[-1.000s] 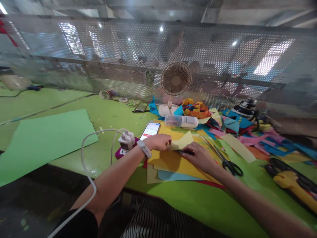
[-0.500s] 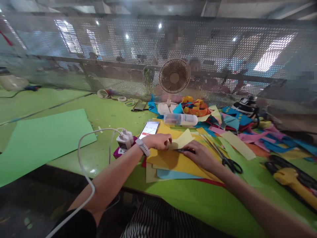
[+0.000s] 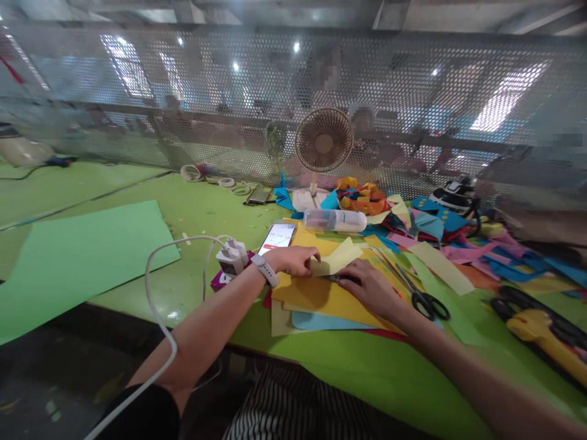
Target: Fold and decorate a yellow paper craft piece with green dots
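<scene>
A folded piece of pale yellow paper (image 3: pixel 342 255) stands partly raised over a stack of yellow sheets (image 3: pixel 316 299). At its left end my left hand (image 3: pixel 298 261) is closed, with the paper's edge between thumb and fingers. My right hand (image 3: pixel 369 284) is wrapped around a small dark tool (image 3: pixel 336 278) whose tip points left along the paper's lower edge. Most of that tool is hidden by the fingers, so its kind is unclear. Black-handled scissors (image 3: pixel 428 304) lie just right of my right hand.
Close behind my left hand lies a phone (image 3: pixel 276 238), with white chargers (image 3: pixel 232 256) and a cable beside it. Farther back are a clear bottle (image 3: pixel 334 220) and a fan (image 3: pixel 323 140). Paper scraps (image 3: pixel 495 253) and a yellow-black tool (image 3: pixel 534 330) occupy the right; a green sheet (image 3: pixel 92 256), the left.
Both hands keep nearly the same place. The pale yellow paper's raised part has shifted very slightly, and the right hand has turned a little.
</scene>
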`<control>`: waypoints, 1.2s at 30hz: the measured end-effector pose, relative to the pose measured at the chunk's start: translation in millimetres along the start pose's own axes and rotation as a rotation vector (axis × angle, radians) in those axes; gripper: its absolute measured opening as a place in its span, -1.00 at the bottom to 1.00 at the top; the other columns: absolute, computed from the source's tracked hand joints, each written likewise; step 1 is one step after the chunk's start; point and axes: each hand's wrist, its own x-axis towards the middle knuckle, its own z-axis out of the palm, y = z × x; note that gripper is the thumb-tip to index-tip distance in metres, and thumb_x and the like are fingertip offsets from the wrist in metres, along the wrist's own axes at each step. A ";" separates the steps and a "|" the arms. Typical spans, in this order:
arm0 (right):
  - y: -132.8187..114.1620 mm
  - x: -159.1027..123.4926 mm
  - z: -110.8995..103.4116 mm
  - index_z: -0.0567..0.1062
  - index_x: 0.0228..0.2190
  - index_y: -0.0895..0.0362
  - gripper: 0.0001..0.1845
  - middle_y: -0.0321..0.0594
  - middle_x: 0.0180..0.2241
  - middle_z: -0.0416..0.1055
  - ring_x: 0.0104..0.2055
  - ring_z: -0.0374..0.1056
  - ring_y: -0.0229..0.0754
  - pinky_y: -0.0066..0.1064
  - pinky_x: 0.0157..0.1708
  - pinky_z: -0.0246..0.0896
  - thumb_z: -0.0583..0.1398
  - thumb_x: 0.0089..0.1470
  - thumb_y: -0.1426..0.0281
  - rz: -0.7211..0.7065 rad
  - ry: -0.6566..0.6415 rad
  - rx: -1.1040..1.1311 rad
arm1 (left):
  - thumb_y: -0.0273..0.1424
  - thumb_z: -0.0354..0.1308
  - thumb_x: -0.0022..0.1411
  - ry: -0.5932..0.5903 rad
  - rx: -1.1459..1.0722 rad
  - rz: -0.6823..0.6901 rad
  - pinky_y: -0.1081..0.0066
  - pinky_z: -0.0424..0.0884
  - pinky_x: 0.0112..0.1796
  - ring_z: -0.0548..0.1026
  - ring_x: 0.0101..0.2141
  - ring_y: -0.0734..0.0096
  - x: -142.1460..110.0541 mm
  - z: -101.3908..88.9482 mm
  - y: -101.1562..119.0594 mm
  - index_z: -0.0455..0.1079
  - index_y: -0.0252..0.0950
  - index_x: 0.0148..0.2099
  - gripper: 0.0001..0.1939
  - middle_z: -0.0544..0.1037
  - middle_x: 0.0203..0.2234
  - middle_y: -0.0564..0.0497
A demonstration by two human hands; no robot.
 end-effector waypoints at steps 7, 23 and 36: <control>0.1 -1.9 1.9 0.55 -0.33 0.09 -0.87 -0.19 -0.36 0.40 -0.25 0.30 -0.11 -0.31 -0.25 0.18 0.19 0.10 0.37 -0.009 -0.009 0.006 | -0.46 0.11 0.00 -0.020 -0.028 0.009 0.49 0.29 -0.42 0.47 -0.32 0.31 0.2 0.5 -2.2 0.19 -0.32 0.10 -0.44 0.53 -0.30 -0.02; -1.2 -1.2 1.3 0.55 -0.32 0.09 -0.86 -0.19 -0.34 0.39 -0.24 0.30 -0.14 -0.33 -0.22 0.20 0.17 0.11 0.38 -0.048 -0.008 0.000 | -0.48 0.16 -0.07 -0.047 -0.032 0.038 0.50 0.33 -0.37 0.47 -0.26 0.30 1.3 -2.8 -4.9 0.21 -0.33 0.08 -0.41 0.52 -0.20 -0.06; -4.7 -0.9 2.8 0.55 -0.28 0.07 -0.84 -0.17 -0.29 0.43 -0.19 0.30 -0.10 -0.29 -0.19 0.21 0.16 0.12 0.37 -0.028 0.014 -0.010 | -0.11 0.02 0.17 0.181 0.071 -0.130 0.38 0.30 -0.35 0.48 -0.25 0.15 8.2 8.1 13.0 0.27 -0.29 -0.05 -0.59 0.54 -0.25 -0.12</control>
